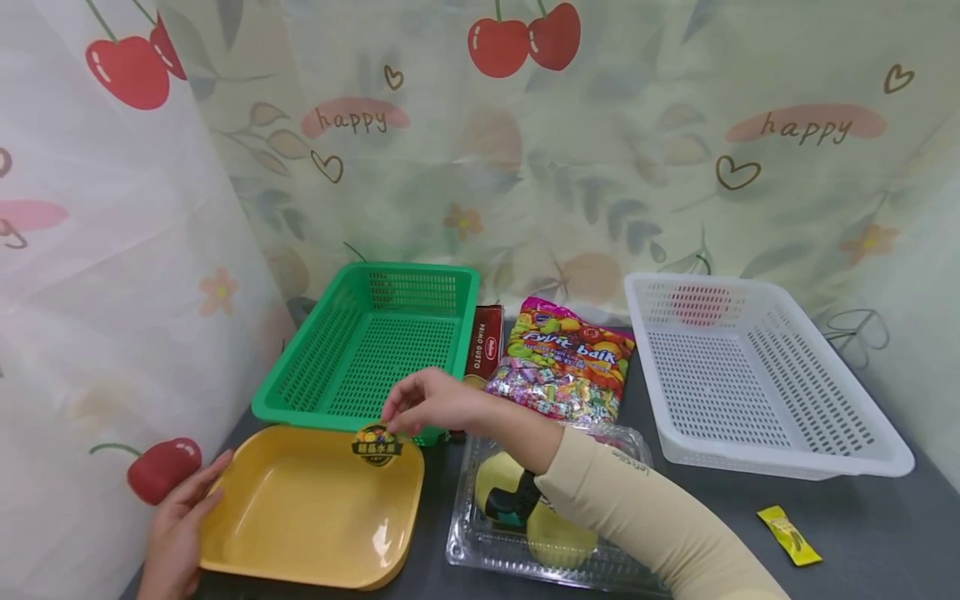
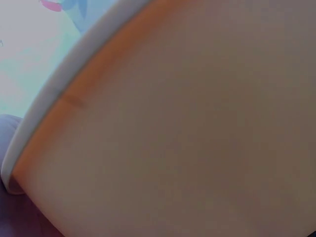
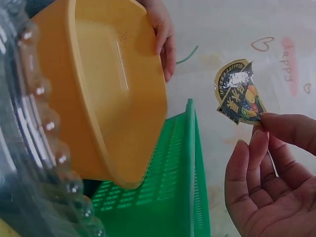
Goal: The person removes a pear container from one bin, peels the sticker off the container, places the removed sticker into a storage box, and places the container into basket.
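My left hand [image 1: 176, 529] grips the left rim of a yellow plastic basin [image 1: 322, 508]. In the left wrist view the basin's pale wall [image 2: 187, 128] fills most of the picture, hiding much of that hand. My right hand [image 1: 435, 402] pinches a dark, gold-edged fruit sticker [image 1: 377, 446] between thumb and fingertips, above the basin's far right corner. The right wrist view shows the sticker [image 3: 241, 94] printed with fruit and slightly bent. Beneath my right forearm lies a clear plastic clamshell box [image 1: 468, 533] with round pale yellow fruit [image 1: 562, 537] inside.
Behind the basin stands a green basket [image 1: 367, 342]; a white basket [image 1: 735, 383] stands at the right. Between them are a dark red box [image 1: 486, 340] and a candy bag [image 1: 562, 358]. A small yellow packet [image 1: 789, 535] lies at the front right. Printed curtains surround the table.
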The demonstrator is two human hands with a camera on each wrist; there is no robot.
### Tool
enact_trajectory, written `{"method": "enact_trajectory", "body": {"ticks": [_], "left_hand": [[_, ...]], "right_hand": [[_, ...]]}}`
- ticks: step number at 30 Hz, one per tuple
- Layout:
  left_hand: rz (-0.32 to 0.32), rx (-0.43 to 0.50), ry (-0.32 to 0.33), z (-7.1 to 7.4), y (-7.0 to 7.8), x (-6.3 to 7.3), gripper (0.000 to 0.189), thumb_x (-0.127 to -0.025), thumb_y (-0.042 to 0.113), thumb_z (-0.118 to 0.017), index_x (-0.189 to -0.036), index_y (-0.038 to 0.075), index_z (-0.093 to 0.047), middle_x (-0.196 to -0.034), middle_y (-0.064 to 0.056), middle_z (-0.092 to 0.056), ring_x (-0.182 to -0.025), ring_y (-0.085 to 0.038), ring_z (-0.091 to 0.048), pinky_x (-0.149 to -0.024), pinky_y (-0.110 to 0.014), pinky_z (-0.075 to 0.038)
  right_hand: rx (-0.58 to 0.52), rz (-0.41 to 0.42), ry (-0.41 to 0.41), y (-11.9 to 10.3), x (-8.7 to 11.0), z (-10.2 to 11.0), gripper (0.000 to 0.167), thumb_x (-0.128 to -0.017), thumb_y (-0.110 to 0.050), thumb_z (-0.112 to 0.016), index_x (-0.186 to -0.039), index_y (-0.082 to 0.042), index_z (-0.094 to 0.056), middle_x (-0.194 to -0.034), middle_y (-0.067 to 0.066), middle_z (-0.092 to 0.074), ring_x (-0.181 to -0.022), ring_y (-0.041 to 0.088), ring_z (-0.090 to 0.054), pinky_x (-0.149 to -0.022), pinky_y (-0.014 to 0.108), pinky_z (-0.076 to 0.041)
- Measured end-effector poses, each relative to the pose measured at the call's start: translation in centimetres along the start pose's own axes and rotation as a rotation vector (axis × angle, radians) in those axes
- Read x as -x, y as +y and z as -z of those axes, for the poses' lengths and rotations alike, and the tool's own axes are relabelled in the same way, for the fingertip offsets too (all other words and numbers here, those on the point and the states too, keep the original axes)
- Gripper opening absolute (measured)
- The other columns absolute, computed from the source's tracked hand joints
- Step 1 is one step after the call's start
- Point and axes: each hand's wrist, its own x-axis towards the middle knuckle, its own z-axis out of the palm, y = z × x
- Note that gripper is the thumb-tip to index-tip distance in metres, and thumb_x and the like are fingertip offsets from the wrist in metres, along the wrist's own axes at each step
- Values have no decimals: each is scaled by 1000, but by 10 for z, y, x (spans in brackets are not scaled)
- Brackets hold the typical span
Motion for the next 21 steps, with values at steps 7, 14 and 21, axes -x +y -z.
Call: {"method": "enact_trajectory", "body": {"ticks": [7,14,21], "left_hand": [[28,0,0,1,2,1,44,-99,17,-42,-142,11,-36,-112,36,-55,-97,21,-46,-78,1,-42],[64,-14,13,0,1,0,44,-99,21,-42,-142,15,-37,-121,33,-53,-99,20,-46,-81,1,-40],[85,9,35,-1,0,-1,43,-99,21,-43,-141,16,-39,-118,34,-54,-98,20,-47,-79,1,-41]], "right_hand": [[6,8,-11,3,-5,-5,9,-85,0,-63,-93,2,-66,-77,1,-64,-66,12,-54,-60,20,-48],[11,6,-11,3,-9,-10,8,-84,-1,-64,-92,0,-67,-78,0,-63,-68,13,-56,-69,32,-54],[0,0,-27,3,-13,-18,9,-84,1,-63,-92,1,-67,-80,1,-63,-69,14,-58,-73,35,-55]]}}
